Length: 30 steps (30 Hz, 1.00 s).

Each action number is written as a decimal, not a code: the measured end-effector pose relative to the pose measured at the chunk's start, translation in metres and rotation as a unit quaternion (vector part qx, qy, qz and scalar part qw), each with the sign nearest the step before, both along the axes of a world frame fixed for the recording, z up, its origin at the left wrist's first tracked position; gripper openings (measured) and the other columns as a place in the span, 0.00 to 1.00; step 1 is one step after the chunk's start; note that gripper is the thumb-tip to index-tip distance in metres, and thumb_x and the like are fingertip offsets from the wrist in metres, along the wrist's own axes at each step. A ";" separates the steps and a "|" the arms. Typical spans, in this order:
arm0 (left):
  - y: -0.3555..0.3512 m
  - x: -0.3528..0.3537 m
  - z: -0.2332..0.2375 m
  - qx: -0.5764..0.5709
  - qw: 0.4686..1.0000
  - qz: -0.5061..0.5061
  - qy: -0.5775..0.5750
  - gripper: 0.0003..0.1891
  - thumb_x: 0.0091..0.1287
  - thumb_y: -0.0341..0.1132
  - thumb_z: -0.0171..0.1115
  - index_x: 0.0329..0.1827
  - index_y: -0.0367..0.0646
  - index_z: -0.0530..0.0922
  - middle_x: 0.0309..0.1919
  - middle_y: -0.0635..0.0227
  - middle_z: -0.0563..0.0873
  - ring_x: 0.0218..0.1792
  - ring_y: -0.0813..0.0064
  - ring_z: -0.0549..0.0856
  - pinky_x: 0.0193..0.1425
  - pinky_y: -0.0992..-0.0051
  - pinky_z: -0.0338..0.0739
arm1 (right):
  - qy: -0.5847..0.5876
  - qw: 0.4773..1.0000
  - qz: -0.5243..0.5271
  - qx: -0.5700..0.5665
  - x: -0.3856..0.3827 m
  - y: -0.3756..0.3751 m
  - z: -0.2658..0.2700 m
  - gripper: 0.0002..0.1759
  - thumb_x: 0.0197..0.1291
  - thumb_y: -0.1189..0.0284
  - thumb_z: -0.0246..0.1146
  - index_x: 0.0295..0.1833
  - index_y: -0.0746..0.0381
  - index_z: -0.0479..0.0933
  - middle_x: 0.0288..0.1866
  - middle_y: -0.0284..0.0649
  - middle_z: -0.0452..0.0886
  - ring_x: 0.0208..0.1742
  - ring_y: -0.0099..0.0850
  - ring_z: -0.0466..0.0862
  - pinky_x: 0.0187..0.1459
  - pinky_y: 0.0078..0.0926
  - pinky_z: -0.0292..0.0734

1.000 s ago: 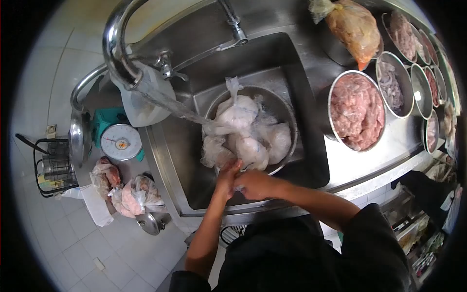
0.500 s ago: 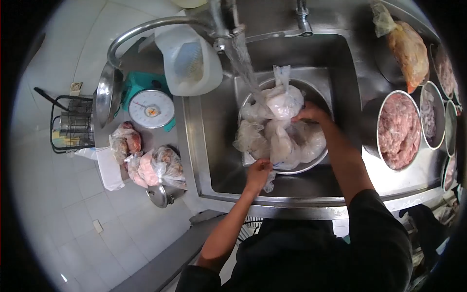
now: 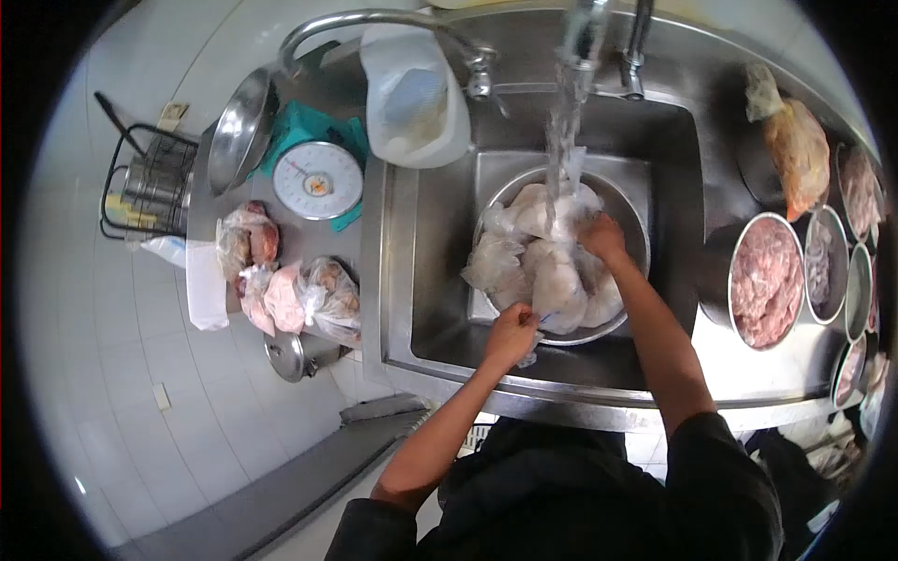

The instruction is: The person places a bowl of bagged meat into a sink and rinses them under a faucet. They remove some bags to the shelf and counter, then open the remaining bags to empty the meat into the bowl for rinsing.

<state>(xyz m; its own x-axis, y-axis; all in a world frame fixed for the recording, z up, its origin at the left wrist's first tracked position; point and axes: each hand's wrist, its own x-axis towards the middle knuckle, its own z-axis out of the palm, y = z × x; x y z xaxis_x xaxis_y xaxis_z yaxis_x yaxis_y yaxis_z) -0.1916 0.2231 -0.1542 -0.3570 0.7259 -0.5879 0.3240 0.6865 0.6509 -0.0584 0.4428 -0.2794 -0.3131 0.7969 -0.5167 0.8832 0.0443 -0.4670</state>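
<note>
A round metal basin [image 3: 639,224] sits in the sink, holding several clear plastic bags with pale, whitish contents. My left hand [image 3: 513,335] is at its front rim, fingers pinched on the gathered end of a plastic bag [image 3: 559,292]. My right hand [image 3: 601,236] reaches over the basin's right side, its fingers curled against the upper plastic bag [image 3: 572,208]; the fingertips are partly hidden. Running water [image 3: 561,131] pours from the tap [image 3: 585,42] onto that upper bag.
Left of the sink [image 3: 398,280] stand a dial scale [image 3: 318,180], a cut plastic jug [image 3: 416,103] and bagged meat [image 3: 323,297]. At right are a pot of minced meat [image 3: 767,280], other metal containers and an orange-yellow filled bag [image 3: 797,154]. A second tap [image 3: 634,65] stands behind.
The camera view has shifted, so the scene sits further right. My right hand has moved slightly up along the upper bag, which now lies under the water stream. My left hand keeps its pinch.
</note>
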 end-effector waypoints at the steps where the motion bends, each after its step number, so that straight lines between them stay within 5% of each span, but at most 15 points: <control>1: 0.005 0.001 0.002 0.013 1.000 -0.004 -0.004 0.15 0.62 0.39 0.60 0.41 0.34 0.80 0.35 0.53 0.86 0.41 0.57 0.85 0.48 0.66 0.76 | 0.000 0.999 -0.040 0.014 -0.004 -0.006 0.015 0.31 0.54 0.61 0.65 0.59 0.71 0.73 0.55 0.49 0.80 0.56 0.40 0.80 0.56 0.35 0.75; 4: 0.029 0.012 0.007 0.031 0.998 -0.040 0.023 0.16 0.60 0.41 0.63 0.38 0.35 0.81 0.35 0.52 0.86 0.43 0.53 0.84 0.48 0.62 0.77 | 0.409 0.895 -0.082 -0.160 0.006 -0.022 0.048 0.30 0.59 0.65 0.64 0.63 0.71 0.69 0.55 0.47 0.80 0.52 0.33 0.81 0.52 0.30 0.76; 5: 0.034 0.014 0.005 0.056 0.994 -0.062 0.066 0.15 0.59 0.43 0.64 0.36 0.36 0.81 0.33 0.53 0.86 0.40 0.53 0.84 0.45 0.61 0.77 | 0.408 0.889 -0.118 -0.170 0.007 -0.028 0.062 0.30 0.59 0.65 0.64 0.64 0.70 0.68 0.52 0.46 0.81 0.51 0.31 0.80 0.52 0.28 0.75; 7: 0.037 0.020 0.001 0.098 0.978 -0.109 0.150 0.15 0.58 0.45 0.66 0.31 0.39 0.81 0.28 0.55 0.85 0.34 0.53 0.84 0.39 0.61 0.76 | 0.402 0.874 -0.198 -0.188 0.005 -0.049 0.100 0.30 0.60 0.67 0.64 0.65 0.69 0.67 0.48 0.44 0.82 0.47 0.27 0.79 0.51 0.24 0.73; 11: 0.044 0.028 -0.004 0.113 0.982 -0.094 0.120 0.11 0.56 0.39 0.65 0.30 0.39 0.80 0.31 0.53 0.84 0.37 0.49 0.83 0.42 0.57 0.76 | 0.317 0.920 -0.205 -0.102 0.014 -0.058 0.096 0.33 0.54 0.69 0.68 0.65 0.67 0.68 0.53 0.48 0.80 0.51 0.36 0.80 0.53 0.28 0.74; 14: 0.040 0.038 -0.013 0.145 0.981 -0.089 0.093 0.10 0.55 0.36 0.63 0.31 0.37 0.80 0.35 0.51 0.83 0.40 0.49 0.82 0.45 0.55 0.76 | 0.205 0.958 -0.102 0.171 0.010 -0.073 0.099 0.30 0.51 0.72 0.66 0.62 0.66 0.71 0.54 0.53 0.79 0.53 0.47 0.80 0.55 0.35 0.75; 17: 0.031 0.045 -0.010 0.130 0.979 -0.118 0.101 0.10 0.54 0.36 0.62 0.31 0.36 0.80 0.37 0.49 0.82 0.40 0.49 0.82 0.46 0.55 0.77 | 0.196 0.929 0.005 0.313 -0.012 -0.072 0.111 0.27 0.49 0.75 0.64 0.59 0.63 0.73 0.54 0.56 0.78 0.54 0.52 0.79 0.56 0.40 0.74; 21: 0.006 0.040 -0.049 0.141 0.960 -0.163 0.178 0.12 0.53 0.38 0.61 0.24 0.37 0.79 0.30 0.51 0.81 0.36 0.48 0.81 0.44 0.55 0.75 | 0.292 0.948 -0.017 0.126 -0.056 -0.036 0.120 0.12 0.49 0.75 0.63 0.41 0.65 0.82 0.39 0.52 0.84 0.43 0.49 0.83 0.49 0.39 0.78; 23: -0.002 0.038 -0.071 0.173 0.940 -0.194 0.220 0.12 0.53 0.39 0.61 0.25 0.36 0.80 0.31 0.51 0.82 0.37 0.48 0.81 0.46 0.55 0.75 | 0.299 0.941 0.093 0.129 -0.076 -0.010 0.101 0.09 0.48 0.74 0.63 0.36 0.65 0.83 0.33 0.52 0.83 0.40 0.48 0.84 0.45 0.39 0.80; 26: 0.013 0.027 -0.034 0.085 0.979 -0.134 0.129 0.10 0.54 0.37 0.63 0.29 0.37 0.80 0.33 0.51 0.83 0.41 0.48 0.81 0.49 0.56 0.74 | 0.148 0.944 0.177 0.235 -0.113 0.010 0.075 0.10 0.49 0.73 0.62 0.38 0.63 0.84 0.36 0.52 0.84 0.42 0.47 0.84 0.47 0.40 0.80; 30: 0.004 0.031 -0.022 0.112 0.973 -0.138 0.144 0.12 0.56 0.34 0.63 0.40 0.37 0.79 0.42 0.48 0.81 0.48 0.48 0.79 0.55 0.56 0.73 | -0.067 0.949 0.267 0.152 -0.154 0.034 0.049 0.12 0.52 0.70 0.63 0.44 0.59 0.83 0.48 0.52 0.82 0.52 0.46 0.82 0.52 0.41 0.78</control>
<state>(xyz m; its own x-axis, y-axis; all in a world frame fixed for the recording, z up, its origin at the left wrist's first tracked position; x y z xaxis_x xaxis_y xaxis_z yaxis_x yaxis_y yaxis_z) -0.1611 0.2275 -0.1763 -0.2567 0.9163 -0.3073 0.6674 0.3981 0.6293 -0.2120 0.4770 -0.2304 -0.6625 0.6612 -0.3522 0.7471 0.6176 -0.2458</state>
